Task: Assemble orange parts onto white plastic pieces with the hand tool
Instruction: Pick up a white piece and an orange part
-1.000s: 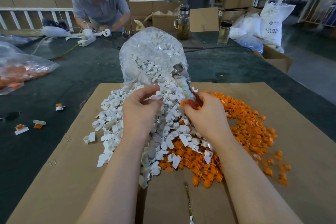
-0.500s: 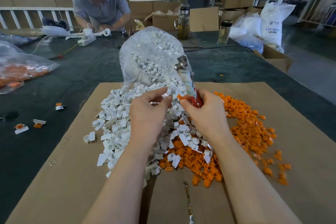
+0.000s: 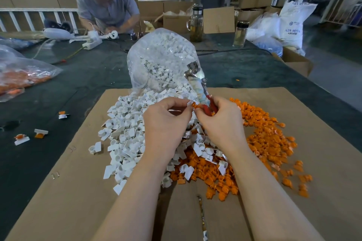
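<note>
Above the heaps on the cardboard, the left hand pinches a white piece; the right hand grasps the pliers and an orange part.

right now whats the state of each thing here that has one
left hand: pinching a small white piece
right hand: gripping the hand tool, pinching an orange part
clear bag: open, white pieces spilling out
two bottles: upright, capped

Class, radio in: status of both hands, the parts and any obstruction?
Left hand pinching white piece. Right hand gripping hand tool and orange part, parts meeting. Nothing blocking; bag stands behind.
</note>
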`<state>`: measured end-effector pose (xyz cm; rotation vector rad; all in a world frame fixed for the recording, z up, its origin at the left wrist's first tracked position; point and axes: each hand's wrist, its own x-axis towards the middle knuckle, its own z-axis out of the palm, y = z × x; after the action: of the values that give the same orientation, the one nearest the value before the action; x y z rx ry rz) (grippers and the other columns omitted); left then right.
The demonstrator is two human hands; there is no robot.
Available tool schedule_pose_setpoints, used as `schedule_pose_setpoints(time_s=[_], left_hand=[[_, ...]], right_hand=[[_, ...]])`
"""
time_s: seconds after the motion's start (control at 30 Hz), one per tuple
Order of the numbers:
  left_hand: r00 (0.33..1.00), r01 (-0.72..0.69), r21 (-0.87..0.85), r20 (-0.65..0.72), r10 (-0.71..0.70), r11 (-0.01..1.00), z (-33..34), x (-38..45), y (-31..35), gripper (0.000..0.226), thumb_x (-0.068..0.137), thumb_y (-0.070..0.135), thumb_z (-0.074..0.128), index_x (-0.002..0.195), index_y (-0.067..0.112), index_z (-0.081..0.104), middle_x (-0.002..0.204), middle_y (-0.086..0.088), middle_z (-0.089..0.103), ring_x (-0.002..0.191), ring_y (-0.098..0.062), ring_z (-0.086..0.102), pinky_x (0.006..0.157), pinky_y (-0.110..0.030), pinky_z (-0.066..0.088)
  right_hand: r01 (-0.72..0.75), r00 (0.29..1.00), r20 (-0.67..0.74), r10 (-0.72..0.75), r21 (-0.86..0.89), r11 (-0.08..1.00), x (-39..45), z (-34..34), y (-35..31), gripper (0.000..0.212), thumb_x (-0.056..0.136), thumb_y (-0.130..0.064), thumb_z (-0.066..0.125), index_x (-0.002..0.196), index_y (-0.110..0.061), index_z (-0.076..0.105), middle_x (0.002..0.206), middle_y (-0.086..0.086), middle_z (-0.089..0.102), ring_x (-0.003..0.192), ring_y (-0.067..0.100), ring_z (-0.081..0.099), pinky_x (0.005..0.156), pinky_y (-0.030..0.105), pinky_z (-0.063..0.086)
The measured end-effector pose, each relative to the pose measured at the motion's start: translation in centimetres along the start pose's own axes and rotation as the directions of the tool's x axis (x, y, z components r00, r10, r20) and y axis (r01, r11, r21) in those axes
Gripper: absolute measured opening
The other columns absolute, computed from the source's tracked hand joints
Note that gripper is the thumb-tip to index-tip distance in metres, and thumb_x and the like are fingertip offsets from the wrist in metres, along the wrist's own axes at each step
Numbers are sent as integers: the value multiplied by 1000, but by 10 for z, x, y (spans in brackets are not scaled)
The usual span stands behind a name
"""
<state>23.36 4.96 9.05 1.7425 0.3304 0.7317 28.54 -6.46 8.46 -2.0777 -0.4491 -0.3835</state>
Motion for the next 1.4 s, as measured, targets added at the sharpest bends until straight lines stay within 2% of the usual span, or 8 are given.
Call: schedule_pose_setpoints(time_s=[0.2,0.4,0.67,0.87,0.97,1.13,1.27,1.4], left_hand=[[997,-69,85,31,67,994,0,-3,2,30,79,19,81,70,45,69,77,34,67,70,12,64,63,-3,47],[997,73,-111,9,-72,991,-3,1,0,11,76,18,85,82,25,78,74,8,76,72,-10,73,70,-27,59],[990,139,-197,55,-130,971,-5,2,4,13,75,11,85,82,19,77,73,1,76,71,-15,75,68,-23,60],[993,104,-125,61,-97,987,-8,2,5,14,74,14,86,81,23,78,73,6,76,71,-14,74,71,-28,62],[996,75,-72,54,-71,995,-7,2,4,17,74,16,86,77,30,76,73,10,75,73,-13,74,74,-33,62],[998,21,-52,60,-17,998,-5,0,4,20,76,17,85,73,34,75,74,13,75,73,-9,73,74,-31,60],[999,29,-49,45,-27,998,-4,-1,3,20,76,18,85,74,34,74,73,16,74,69,-3,71,66,-18,56],[999,30,-59,18,-29,998,-4,-1,2,16,77,18,84,76,32,75,71,17,73,64,1,68,57,-10,49]], right_hand=[[-37,999,-7,38,89,995,2,0,3,22,83,-23,69,67,-29,55,56,-15,52,51,-2,51,45,11,34],[-40,999,-2,41,248,968,2,-1,1,12,83,-26,74,75,-29,66,64,-14,65,60,2,60,57,20,49],[-38,998,-40,45,163,986,0,1,-2,9,86,-32,72,87,-25,67,77,-11,68,72,3,65,64,21,52],[-8,997,-69,14,81,997,-3,0,-5,13,86,-33,71,81,-25,62,71,-12,63,66,4,61,54,18,42],[-10,998,-63,15,68,998,-3,-1,-6,13,86,-32,70,81,-23,62,73,-8,66,68,7,63,57,25,48],[-17,998,-64,21,66,998,-2,0,-6,17,87,-31,69,80,-16,64,73,-3,67,67,12,63,57,31,51],[-30,999,-11,31,97,995,0,-2,-4,11,87,-28,69,83,-18,67,72,-10,65,67,4,61,56,18,41],[-57,997,63,48,163,985,0,-4,-3,9,87,-23,68,93,-16,71,76,-7,68,70,7,63,60,21,46]])
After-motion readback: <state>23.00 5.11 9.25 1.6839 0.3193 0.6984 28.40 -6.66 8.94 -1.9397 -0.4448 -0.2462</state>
